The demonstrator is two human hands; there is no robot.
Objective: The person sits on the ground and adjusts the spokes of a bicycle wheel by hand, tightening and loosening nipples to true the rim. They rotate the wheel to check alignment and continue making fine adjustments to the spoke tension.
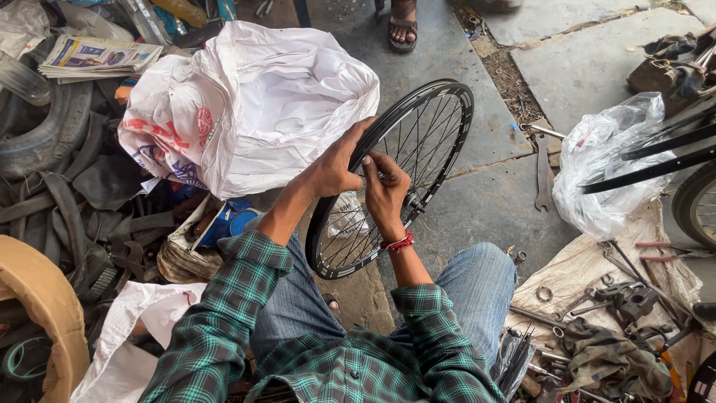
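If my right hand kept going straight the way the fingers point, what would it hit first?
Probably the left hand: the right hand points up-left at it, both gripping the black wheel rim. Depth is unclear.

The floor (477, 201) is of grey stone slabs with dirt in the joints. On the left lie old tyres (45, 142), rubber tubes and a big white sack (253, 104). On the right a cloth (589, 269) carries tools, near a clear plastic bag (604, 172). A wrench (542, 175) lies on the slabs. Soft daylight falls.
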